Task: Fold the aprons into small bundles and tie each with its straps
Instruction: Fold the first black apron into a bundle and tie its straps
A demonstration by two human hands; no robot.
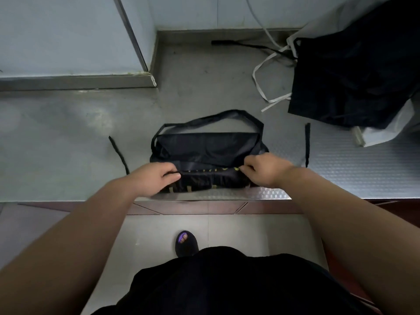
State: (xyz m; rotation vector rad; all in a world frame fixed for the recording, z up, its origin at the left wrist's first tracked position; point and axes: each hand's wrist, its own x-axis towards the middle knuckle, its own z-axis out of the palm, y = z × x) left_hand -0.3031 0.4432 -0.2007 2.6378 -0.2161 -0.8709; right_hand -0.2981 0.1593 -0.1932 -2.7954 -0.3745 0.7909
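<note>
The half-folded black fabric apron lies along the front edge of the grey steel bench, long axis side to side. My left hand pinches the near fold's left end and my right hand its right end. I reckon it rolls away from that edge.

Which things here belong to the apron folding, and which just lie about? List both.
Job: black apron, held by left hand and right hand; its loose straps; unfolded aprons heaped at right.
Lying about: pale cord by the wall; sandal below.
</note>
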